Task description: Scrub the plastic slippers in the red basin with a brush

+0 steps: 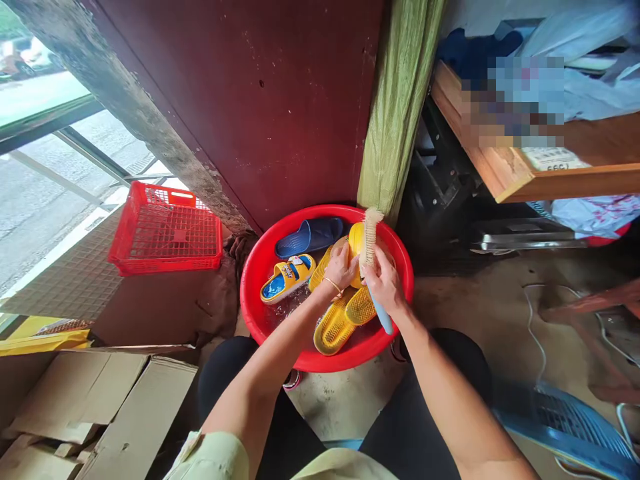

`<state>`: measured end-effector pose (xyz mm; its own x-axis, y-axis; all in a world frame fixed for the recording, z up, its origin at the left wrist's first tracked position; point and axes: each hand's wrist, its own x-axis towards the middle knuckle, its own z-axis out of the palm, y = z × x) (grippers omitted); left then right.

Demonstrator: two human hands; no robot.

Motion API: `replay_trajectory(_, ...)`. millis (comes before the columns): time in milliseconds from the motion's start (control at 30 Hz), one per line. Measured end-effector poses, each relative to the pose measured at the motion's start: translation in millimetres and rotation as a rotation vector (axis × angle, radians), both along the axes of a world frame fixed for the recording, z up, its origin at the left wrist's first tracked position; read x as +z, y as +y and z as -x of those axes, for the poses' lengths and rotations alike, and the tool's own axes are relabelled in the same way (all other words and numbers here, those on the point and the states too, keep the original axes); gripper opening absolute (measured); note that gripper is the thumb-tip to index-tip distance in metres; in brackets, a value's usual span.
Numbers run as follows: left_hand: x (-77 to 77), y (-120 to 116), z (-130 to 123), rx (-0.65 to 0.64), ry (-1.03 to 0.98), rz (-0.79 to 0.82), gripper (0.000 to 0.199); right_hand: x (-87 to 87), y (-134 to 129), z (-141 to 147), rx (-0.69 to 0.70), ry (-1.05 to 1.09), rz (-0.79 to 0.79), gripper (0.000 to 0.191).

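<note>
My left hand [341, 268] is closed on a yellow slipper [355, 237] above the red basin [253, 320]. In my right hand [386, 279] is a scrub brush [371, 233] with pale bristles and a light blue handle. The bristles point upward and overlap the yellow slipper in view; whether they touch it I cannot tell. Below my hands, yellow slippers [334, 328] lie sole up in the basin. A yellow sandal with a blue insole [287, 279] rests at the left, and a dark blue slipper [309, 237] leans at the back. Some water shows among them.
A red plastic crate [167, 233] stands to the left, above cardboard boxes [100, 393]. Behind the basin are a dark red panel [250, 100] and a green curtain [397, 100]. A wooden tray [565, 180] juts out at the upper right. A blue slatted object [565, 427] lies lower right.
</note>
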<state>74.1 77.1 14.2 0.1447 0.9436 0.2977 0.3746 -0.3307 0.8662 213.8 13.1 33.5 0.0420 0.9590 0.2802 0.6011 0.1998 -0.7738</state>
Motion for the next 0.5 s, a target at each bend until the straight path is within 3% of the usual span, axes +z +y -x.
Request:
replay_trajectory(100,3.0,-11,50,0.086,0.244,-0.117,0.037,-7.0,2,2,-0.024,-0.163,0.066,0.057)
replay_trajectory(167,0.0,-22,96,0.259,0.303,-0.099,0.036,-12.7,2,4,0.027,-0.281,0.132,0.055)
replay_trajectory(233,-9.6,-29,138,0.469,0.370,0.022,0.037,-19.0,1,8,0.100,-0.396,0.203,0.054)
replay_trajectory(300,-23.7,-33,165,0.588,0.421,0.247,0.039,-25.0,0,13,0.150,-0.478,0.256,0.054)
replay_trajectory(400,-42.5,-32,177,0.564,0.493,0.497,0.043,-33.1,-1,24,0.116,-0.563,0.306,0.056)
replay_trajectory(500,-48.7,-29,173,0.420,0.573,0.520,0.044,-41.0,1,33,0.098,-0.616,0.302,0.058)
